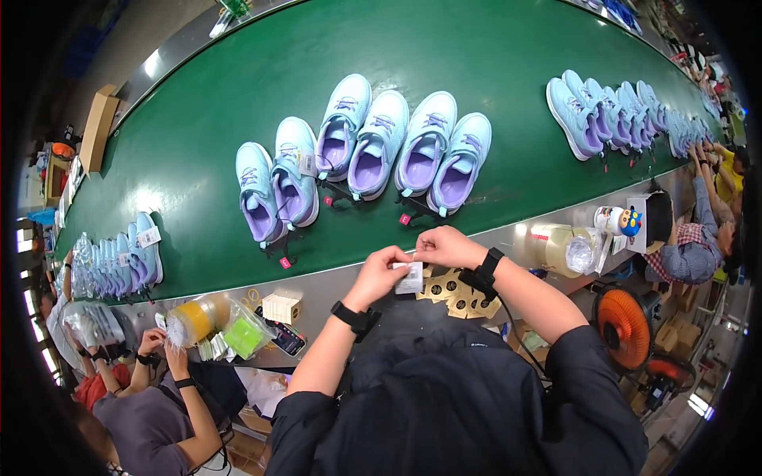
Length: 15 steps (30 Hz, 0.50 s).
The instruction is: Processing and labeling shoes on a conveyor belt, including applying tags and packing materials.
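Between my thumb and fingers, my left hand (381, 274) holds a small white tag (409, 279). My right hand (448, 247) is closed in a pinch close to the tag's upper edge; whatever it grips is too small to make out. Beyond my hands, several light blue sneakers (382, 135) with lilac linings lie on the green belt (381, 254). One of them bears a white tag (308, 164), and small pink tags (405, 220) hang at their heels. Gold cards with round black marks (456, 295) lie just below my right hand.
A stack of cream cards (282, 308), a phone (287, 341) and a yellow tape roll (194, 317) lie at left. A clear tape roll (578, 252) and an orange heater (623, 327) stand at right. Co-workers sit on both sides; more sneakers (603, 115) line the belt.
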### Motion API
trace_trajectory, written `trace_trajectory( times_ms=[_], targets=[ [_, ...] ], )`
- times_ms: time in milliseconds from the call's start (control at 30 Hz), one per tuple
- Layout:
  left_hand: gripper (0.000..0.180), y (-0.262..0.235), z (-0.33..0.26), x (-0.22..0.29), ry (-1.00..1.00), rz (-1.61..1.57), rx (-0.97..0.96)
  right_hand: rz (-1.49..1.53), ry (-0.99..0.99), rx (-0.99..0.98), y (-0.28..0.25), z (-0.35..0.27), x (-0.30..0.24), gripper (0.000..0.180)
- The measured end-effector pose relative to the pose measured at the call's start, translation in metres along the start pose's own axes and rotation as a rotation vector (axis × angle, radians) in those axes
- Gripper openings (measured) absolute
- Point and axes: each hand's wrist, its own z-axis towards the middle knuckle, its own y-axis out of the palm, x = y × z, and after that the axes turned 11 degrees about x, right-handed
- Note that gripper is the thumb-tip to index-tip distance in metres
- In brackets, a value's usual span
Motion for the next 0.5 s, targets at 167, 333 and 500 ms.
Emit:
trace_trajectory(
  times_ms=[167, 333, 500],
  targets=[
    [0.017, 0.026, 0.001, 0.029, 0.128, -0.12, 0.324, 0.34, 0.042, 0.334, -0.007, -0.007, -0.011, 0.016],
    [0.015, 0.03, -0.002, 0.038, 0.232, 0.0, 0.389, 0.416, 0.033, 0.369, -0.018, -0.021, -0.038, 0.009],
    [0.013, 0.036, -0.005, 0.043, 0.269, 0.047, 0.438, 0.36, -0.075, 0.349, -0.009, -0.024, -0.04, 0.007]
  ],
)
